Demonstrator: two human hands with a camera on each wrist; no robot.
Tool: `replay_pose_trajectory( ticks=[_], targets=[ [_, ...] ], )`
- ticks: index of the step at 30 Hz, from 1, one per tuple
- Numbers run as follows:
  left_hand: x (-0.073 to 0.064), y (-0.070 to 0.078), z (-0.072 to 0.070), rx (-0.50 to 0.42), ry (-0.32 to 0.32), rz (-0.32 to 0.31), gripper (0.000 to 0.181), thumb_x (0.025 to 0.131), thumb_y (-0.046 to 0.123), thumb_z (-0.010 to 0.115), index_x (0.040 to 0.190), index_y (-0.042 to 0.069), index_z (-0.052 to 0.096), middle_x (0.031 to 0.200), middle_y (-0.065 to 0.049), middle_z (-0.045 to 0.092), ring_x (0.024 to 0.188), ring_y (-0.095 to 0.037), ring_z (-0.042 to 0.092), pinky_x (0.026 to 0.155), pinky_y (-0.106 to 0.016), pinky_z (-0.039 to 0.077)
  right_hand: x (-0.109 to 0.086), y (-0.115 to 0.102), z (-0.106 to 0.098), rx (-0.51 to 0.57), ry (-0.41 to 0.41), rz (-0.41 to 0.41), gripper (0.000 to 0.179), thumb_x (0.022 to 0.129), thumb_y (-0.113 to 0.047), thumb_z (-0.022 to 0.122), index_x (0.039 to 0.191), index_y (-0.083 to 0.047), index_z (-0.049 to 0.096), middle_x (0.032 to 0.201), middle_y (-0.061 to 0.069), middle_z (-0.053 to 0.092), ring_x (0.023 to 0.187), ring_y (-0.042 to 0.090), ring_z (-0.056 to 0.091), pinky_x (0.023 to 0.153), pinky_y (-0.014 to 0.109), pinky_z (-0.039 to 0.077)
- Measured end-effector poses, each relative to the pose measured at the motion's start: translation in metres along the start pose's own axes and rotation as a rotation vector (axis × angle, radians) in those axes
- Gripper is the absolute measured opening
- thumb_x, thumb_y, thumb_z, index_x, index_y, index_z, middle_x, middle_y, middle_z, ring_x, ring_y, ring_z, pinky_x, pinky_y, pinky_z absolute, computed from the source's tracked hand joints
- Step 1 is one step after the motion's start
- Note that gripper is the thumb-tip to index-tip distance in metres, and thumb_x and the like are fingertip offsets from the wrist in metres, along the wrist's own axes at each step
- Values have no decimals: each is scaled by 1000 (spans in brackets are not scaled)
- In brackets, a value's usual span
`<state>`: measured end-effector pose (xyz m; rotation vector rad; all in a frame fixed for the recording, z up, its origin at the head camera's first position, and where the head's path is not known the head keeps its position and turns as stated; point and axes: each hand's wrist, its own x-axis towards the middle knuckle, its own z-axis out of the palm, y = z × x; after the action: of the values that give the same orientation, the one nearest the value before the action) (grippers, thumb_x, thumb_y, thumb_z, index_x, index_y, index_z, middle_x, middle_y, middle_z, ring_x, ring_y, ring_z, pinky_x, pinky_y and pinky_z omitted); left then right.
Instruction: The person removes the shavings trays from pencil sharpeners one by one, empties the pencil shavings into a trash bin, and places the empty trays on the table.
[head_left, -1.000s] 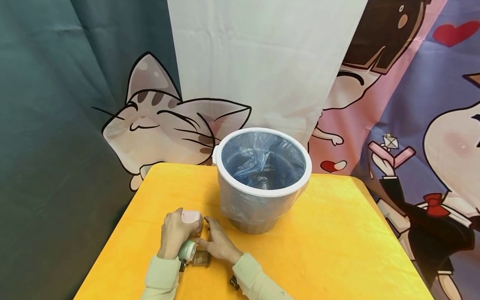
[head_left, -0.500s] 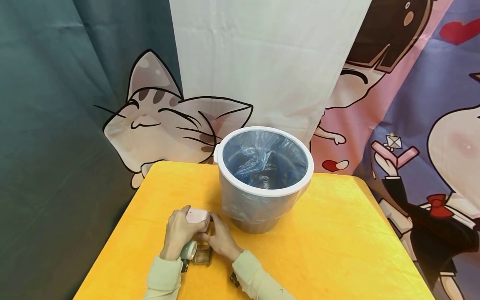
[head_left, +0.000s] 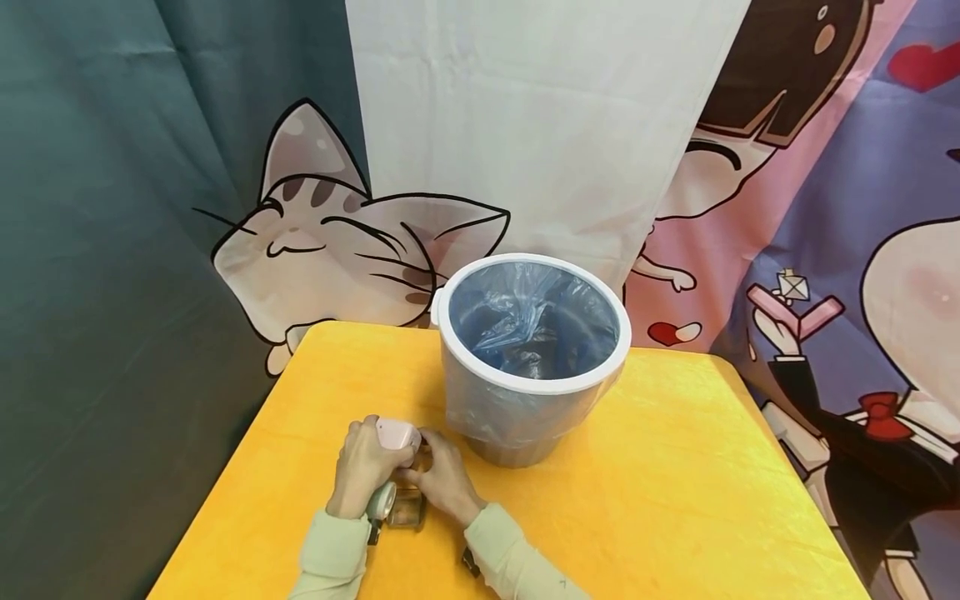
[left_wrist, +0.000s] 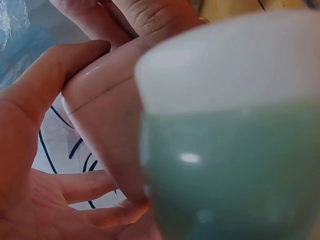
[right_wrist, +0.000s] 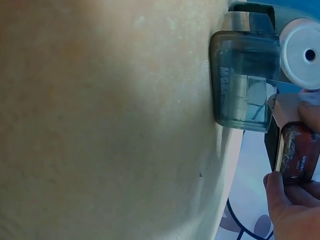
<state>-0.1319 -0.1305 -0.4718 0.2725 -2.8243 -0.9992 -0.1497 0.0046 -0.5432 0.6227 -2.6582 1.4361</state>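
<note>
Desk [head_left: 675,500] has a yellow top and rounded far corners. Nearest its left edge, the left hand [head_left: 363,467] grips a pink, box-shaped, apparently plastic case [head_left: 395,433] between thumb and fingers, above the desk's left half. By that wrist is a rounded green object [head_left: 381,502] with a white end; just beside it, towards the near edge, a smoky, see-through plastic tray [right_wrist: 250,45]. The right hand [head_left: 447,483] pinches the case's right end, narrowly spread, about a dark red panel [right_wrist: 300,155] with small pale lettering. Farther right, near the far edge, stands a round, white-rimmed bin [head_left: 536,386] with a thin, translucent bag [head_left: 510,321] lining it.

The case should be light, stiff and somewhat slippery; its 2 opposite sides probably offer the surest hold, clear of the open-looking right end.
</note>
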Motion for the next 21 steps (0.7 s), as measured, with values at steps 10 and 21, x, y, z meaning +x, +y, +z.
replay_pose_trajectory(
  ticks=[10, 21],
  targets=[
    [4, -4, 2, -25, -5, -12, 72, 60, 33, 77, 115, -6, 53, 89, -19, 54, 71, -27, 52, 52, -36, 44, 1, -1, -4, -57, -8, -30, 50, 73, -26, 77, 117, -11, 57, 110, 1, 62, 100, 17, 58, 88, 29, 47],
    [5, -9, 3, -27, 2, -21, 72, 61, 30, 77, 117, -8, 51, 91, -21, 53, 74, -30, 53, 53, -36, 45, -1, -2, -7, -70, -42, 3, 53, 71, -25, 78, 116, -4, 58, 104, 7, 65, 89, 18, 61, 77, 23, 49]
  ],
)
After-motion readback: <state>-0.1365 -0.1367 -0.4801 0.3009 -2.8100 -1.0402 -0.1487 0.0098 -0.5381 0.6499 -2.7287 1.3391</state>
